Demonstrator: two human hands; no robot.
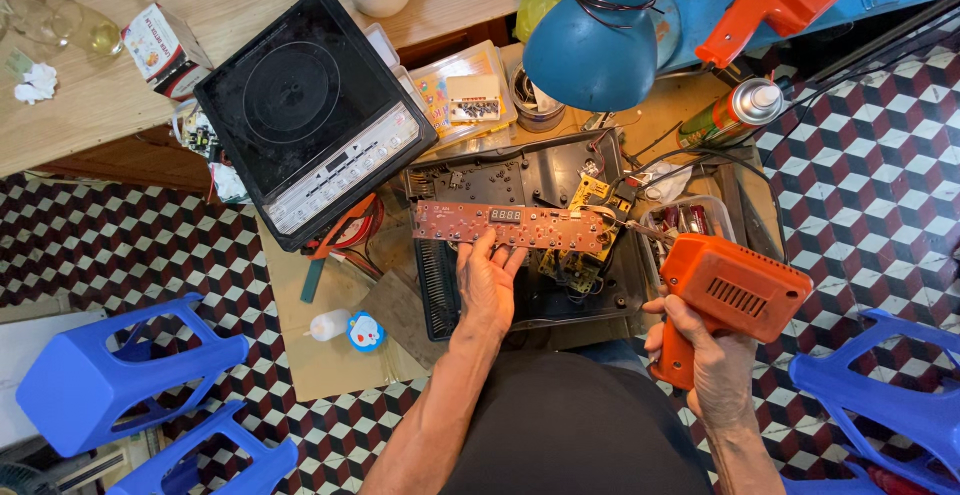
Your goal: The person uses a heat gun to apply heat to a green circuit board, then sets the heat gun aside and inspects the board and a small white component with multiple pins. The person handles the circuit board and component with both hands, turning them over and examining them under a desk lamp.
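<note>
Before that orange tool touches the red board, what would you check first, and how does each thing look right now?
1. Left hand steadies the red circuit board: ok, fingers hold its lower edge.
2. Right hand has a firm grip on the orange soldering gun: ok, wrapped round the handle.
3. Gun tip on the right spot: cannot tell, the tip is too small to see.
4. Board's wires are clear of the tip: not ok, they bunch at the board's right end, close to the gun.
5. Spray can kept away from heat: ok, it lies apart, further back.
6. Gun hot or switched on: cannot tell.
</note>
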